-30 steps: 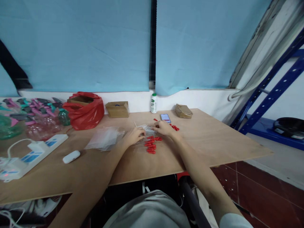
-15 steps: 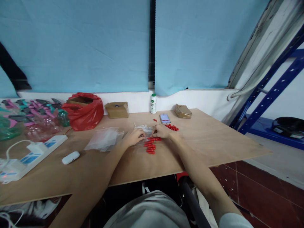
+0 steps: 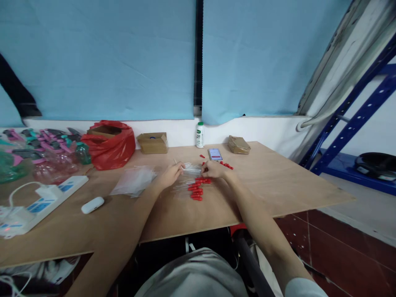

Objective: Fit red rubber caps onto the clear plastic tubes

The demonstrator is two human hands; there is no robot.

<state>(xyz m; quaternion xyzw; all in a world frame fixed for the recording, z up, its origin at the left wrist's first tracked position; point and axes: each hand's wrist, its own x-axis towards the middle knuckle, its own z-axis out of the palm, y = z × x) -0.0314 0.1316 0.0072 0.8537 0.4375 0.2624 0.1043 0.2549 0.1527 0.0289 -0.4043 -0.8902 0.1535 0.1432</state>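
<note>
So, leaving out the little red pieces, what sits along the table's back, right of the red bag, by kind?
Open cardboard box: 1
White bottle with green cap: 1
Phone: 1
Brown wrapped package: 1
Total: 4

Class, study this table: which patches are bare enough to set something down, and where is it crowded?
Widest bare patch: the table right of the right hand, nearer than the packet. Another lies along the near edge, between the white case and the left arm. Crowded: caps and tubes by the left hand; power strip and spray bottles at left.
</note>
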